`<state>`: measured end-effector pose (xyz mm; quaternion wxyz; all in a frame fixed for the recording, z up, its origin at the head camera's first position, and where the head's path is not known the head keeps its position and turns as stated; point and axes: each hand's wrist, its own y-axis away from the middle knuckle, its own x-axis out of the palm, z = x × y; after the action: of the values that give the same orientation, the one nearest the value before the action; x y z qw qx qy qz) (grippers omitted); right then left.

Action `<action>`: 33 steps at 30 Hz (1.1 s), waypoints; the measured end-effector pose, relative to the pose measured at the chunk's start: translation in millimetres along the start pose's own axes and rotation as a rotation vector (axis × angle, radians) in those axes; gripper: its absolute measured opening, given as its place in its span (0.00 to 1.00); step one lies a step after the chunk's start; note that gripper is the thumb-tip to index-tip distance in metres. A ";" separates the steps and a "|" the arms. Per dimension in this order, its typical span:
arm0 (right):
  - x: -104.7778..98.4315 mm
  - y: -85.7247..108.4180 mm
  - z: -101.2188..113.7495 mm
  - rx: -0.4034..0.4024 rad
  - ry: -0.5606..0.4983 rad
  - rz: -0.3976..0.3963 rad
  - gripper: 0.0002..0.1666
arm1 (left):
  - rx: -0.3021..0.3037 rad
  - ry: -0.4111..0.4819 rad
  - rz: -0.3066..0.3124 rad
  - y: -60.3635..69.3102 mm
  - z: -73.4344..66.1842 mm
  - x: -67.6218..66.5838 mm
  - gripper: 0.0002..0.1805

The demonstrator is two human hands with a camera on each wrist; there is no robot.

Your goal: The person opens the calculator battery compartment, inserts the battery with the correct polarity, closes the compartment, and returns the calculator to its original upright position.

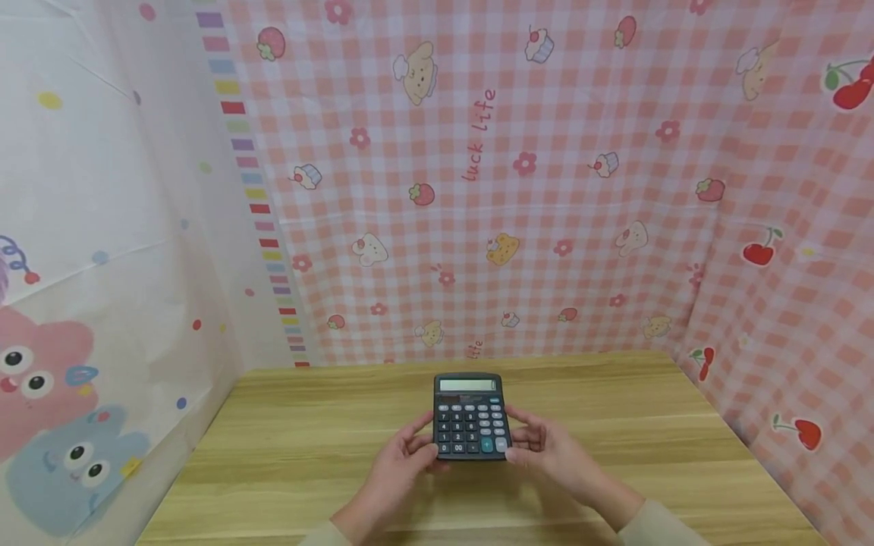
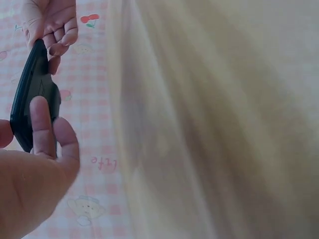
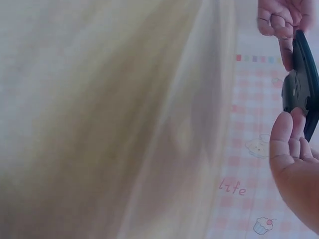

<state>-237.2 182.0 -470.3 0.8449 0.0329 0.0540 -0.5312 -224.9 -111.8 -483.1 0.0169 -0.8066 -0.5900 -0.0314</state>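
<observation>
A black calculator with grey keys and a pale display strip is held up between two hands above the wooden table, its key side facing the head camera. At its left edge, the left hand grips the lower corner, thumb in front and fingers at the side and behind. The right hand grips the opposite lower corner in the same manner. In the left wrist view the calculator appears edge-on, fingertips against its back. The right wrist view also catches the calculator from the side, partly cut off by the frame.
Beneath the hands spreads a wooden table. A pink checked cloth with cartoon prints hangs behind it and along the right side. On the left hangs a white cloth with dots and cartoon figures.
</observation>
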 end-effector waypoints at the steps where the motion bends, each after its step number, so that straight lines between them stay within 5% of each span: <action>1: -1.4 -1.3 1.0 0.010 -0.004 0.001 0.51 | -0.007 -0.002 -0.005 -1.2 -2.6 0.0 0.37; 8: -13.2 -15.7 12.2 0.066 -0.025 0.013 0.48 | -0.007 -0.071 -0.062 -16.2 -20.4 1.0 0.34; 16: -25.3 -46.0 27.5 0.143 -0.074 0.000 0.43 | -0.063 -0.080 -0.160 -49.1 -32.3 2.8 0.32; 25: -32.2 -76.9 38.0 0.215 -0.088 -0.075 0.37 | -0.097 -0.089 -0.190 -86.9 -37.6 -2.3 0.31; 33: -36.6 -99.0 32.7 0.237 -0.064 -0.103 0.34 | -0.123 -0.096 -0.217 -104.2 -35.3 -3.9 0.30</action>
<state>-340.3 168.1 -433.1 0.8079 0.1127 -0.0344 -0.5775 -326.5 -86.2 -449.2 -0.0643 -0.7381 -0.6709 -0.0306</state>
